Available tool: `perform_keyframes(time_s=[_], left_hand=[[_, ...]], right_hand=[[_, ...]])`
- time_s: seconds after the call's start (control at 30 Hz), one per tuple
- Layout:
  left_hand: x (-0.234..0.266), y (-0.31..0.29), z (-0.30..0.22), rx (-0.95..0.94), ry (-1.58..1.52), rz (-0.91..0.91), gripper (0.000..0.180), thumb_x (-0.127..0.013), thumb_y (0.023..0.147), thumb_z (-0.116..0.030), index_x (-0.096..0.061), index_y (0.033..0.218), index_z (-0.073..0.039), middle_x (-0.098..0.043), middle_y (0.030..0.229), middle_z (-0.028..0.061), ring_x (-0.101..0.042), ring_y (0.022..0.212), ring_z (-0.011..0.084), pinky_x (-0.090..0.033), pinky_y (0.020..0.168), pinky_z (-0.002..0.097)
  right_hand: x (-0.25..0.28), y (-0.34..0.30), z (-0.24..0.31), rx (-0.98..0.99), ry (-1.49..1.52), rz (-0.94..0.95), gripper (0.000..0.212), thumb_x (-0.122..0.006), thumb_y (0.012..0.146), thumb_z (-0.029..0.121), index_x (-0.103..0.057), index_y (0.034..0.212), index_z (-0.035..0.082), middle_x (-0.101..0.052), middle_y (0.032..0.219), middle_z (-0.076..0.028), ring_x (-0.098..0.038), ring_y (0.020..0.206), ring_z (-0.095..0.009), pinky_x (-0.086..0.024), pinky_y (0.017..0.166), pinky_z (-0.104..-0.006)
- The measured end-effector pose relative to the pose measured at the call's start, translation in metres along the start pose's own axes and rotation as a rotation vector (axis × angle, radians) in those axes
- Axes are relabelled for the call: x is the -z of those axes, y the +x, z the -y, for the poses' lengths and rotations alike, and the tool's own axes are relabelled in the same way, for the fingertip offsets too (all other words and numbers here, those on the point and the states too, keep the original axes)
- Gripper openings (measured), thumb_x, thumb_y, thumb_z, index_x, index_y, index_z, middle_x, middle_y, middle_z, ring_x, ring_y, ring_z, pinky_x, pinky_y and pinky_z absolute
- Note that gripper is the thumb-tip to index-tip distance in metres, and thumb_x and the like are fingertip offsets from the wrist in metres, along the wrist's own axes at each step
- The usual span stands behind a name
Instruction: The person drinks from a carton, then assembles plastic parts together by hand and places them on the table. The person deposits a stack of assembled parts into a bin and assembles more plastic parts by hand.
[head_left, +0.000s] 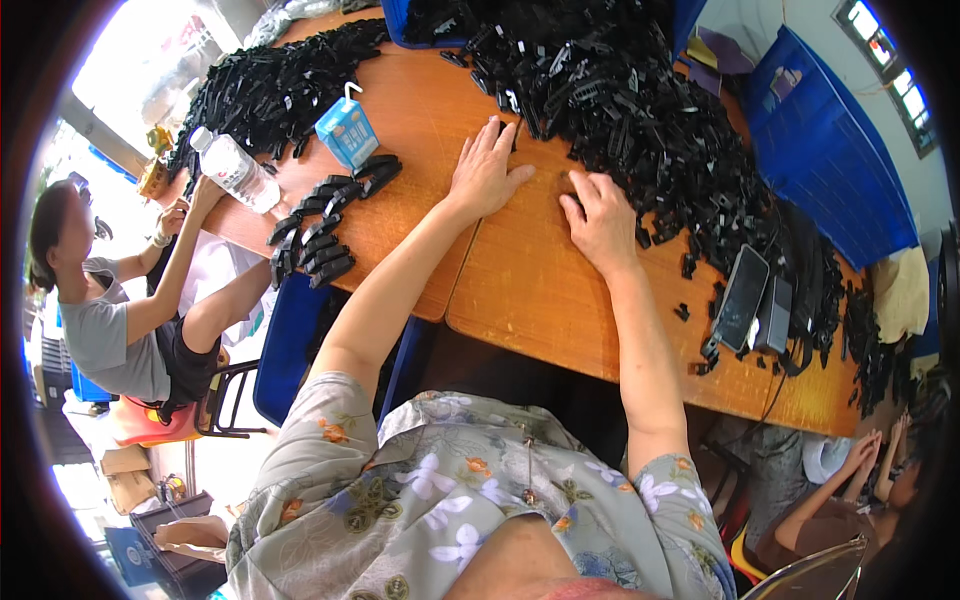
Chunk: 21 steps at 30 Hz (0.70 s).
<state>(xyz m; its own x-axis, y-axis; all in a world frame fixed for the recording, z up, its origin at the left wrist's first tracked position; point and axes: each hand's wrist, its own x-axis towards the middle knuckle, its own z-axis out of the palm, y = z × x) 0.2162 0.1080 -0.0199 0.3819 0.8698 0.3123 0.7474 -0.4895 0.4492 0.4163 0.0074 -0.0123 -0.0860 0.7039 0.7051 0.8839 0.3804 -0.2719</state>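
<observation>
My left hand (485, 172) lies palm down on the wooden table (530, 270), fingers stretched forward and thumb out to the right. A small dark bit shows beside its fingertips; how they touch is unclear. To its right, my right hand (604, 222) rests at the edge of a big heap of black plastic clips (600, 90). Its fingers are loosely bent, with a gap between thumb and forefinger, and nothing visible in them. Left of my left forearm, several black clip strips (322, 228) are laid in a stacked group near the table edge.
A blue drink carton (347, 135) with a straw and a clear bottle (237, 170) stand at the left, before another black heap (270, 85). A phone (740, 298) and a grey box (773, 315) lie at right. Blue bins (825, 140) stand behind. Other people sit on both sides.
</observation>
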Motion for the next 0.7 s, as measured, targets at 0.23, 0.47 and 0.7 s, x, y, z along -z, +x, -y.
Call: perform_keyframes(time_s=[0.23,0.47,0.7], left_hand=[[0.041,-0.051,0.000,-0.002,-0.439,-0.091,0.045,-0.056,0.103,-0.012,-0.055,0.147,-0.007,-0.045,0.160,0.0168,-0.046,0.144,0.0369,-0.043,0.117,0.0440],[0.051,-0.050,0.015,-0.259,-0.118,-0.036,0.034,-0.061,0.093,0.001,-0.071,0.124,-0.006,-0.066,0.136,0.0115,-0.060,0.121,0.0354,-0.052,0.101,0.0434],[0.052,-0.056,-0.017,-0.304,-0.057,0.002,0.022,-0.069,0.088,-0.003,-0.075,0.109,-0.006,-0.070,0.112,0.0097,-0.061,0.113,0.0314,-0.052,0.099,0.0420]], right_hand=[[0.010,0.004,0.001,-0.183,-0.122,0.279,0.020,-0.071,0.094,0.022,-0.071,0.093,0.002,-0.063,0.095,-0.014,-0.067,0.090,-0.031,-0.058,0.075,-0.0438],[0.020,0.004,0.004,-0.213,-0.095,0.437,0.023,-0.069,0.096,0.021,-0.072,0.106,0.001,-0.065,0.109,-0.017,-0.067,0.099,-0.031,-0.057,0.084,-0.0441],[0.017,0.005,0.013,-0.151,0.061,0.377,0.022,-0.072,0.093,0.019,-0.076,0.109,0.004,-0.070,0.112,-0.011,-0.066,0.104,-0.029,-0.056,0.088,-0.0433]])
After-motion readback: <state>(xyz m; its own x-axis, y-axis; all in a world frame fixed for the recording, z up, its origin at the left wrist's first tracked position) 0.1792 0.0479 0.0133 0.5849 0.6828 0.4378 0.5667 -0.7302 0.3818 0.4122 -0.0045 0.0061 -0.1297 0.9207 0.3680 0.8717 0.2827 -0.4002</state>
